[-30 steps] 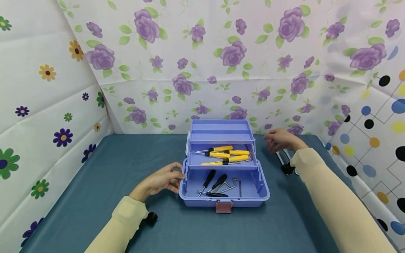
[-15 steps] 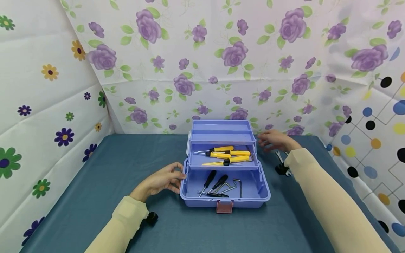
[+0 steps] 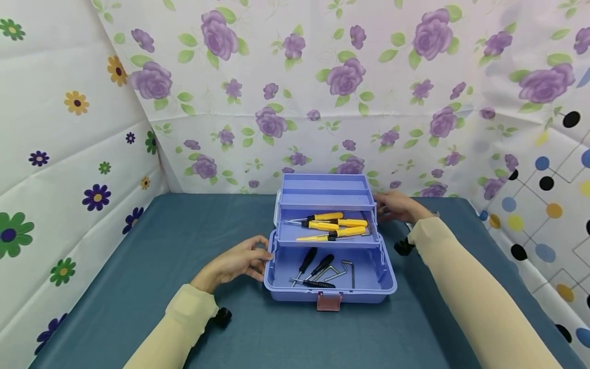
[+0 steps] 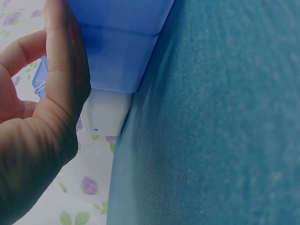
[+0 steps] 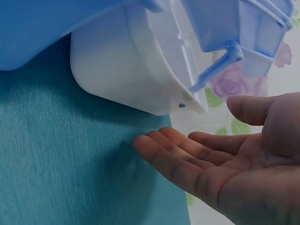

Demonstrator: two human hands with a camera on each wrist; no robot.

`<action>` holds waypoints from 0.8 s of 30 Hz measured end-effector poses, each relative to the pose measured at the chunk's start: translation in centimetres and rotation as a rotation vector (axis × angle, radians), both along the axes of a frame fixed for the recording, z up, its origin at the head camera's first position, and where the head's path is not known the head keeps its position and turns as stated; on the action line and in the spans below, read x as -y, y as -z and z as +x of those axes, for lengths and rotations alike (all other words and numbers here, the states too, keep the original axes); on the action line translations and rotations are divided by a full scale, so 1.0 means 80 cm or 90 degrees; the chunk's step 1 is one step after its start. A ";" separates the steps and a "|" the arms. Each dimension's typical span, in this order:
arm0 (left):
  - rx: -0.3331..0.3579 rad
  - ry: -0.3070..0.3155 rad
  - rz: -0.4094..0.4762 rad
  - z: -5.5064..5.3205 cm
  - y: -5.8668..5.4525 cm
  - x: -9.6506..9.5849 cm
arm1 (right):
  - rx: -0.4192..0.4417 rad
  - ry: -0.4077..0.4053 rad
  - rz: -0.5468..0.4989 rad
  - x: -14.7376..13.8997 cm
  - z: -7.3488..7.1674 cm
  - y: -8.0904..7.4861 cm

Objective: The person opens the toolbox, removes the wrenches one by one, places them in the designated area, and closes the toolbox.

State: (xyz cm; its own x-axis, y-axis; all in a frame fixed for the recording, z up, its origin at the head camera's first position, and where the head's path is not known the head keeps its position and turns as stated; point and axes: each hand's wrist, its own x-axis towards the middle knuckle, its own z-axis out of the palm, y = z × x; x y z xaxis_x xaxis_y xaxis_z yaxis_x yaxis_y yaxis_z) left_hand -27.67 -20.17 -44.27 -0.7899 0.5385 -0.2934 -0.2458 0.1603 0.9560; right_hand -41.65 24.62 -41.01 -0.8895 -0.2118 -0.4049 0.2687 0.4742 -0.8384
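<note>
A blue-purple toolbox stands with its tiers raised and white lid folded back. Several yellow-handled screwdrivers lie in its middle tray. Black-handled screwdrivers and several hex keys sit in the bottom compartment. My left hand rests against the box's left side, its fingers fairly straight along the wall in the left wrist view. Beside the raised trays at the back right is my right hand. Its fingers are extended with the palm facing the lid, apart from it in the right wrist view.
Teal cloth covers the table. Floral sheets hang behind it and at both sides. A pink latch hangs from the box's front. Wrenches on the right are mostly hidden by the right forearm.
My right hand has moved left, from above the wrenches at the right to the toolbox's back right side. The left hand keeps its place at the box.
</note>
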 end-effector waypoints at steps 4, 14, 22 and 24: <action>0.002 0.000 0.000 -0.001 0.000 0.000 | 0.005 0.004 0.004 0.003 -0.001 0.003; -0.001 -0.001 -0.002 0.000 -0.002 0.000 | 0.028 0.004 -0.021 0.004 -0.006 0.008; -0.009 0.016 -0.022 0.000 -0.004 0.003 | 0.013 -0.001 -0.033 0.008 -0.007 0.011; -0.011 0.022 -0.027 0.000 -0.002 0.005 | 0.008 -0.005 -0.027 0.010 -0.006 0.011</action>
State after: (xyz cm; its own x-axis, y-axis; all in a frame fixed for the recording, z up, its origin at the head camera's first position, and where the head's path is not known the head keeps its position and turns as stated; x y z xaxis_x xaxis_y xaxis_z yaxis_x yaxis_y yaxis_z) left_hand -27.70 -20.57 -44.10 -0.7764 0.5525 -0.3033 -0.2230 0.2092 0.9521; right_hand -42.09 23.80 -41.91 -0.8828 -0.2363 -0.4061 0.2749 0.4412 -0.8543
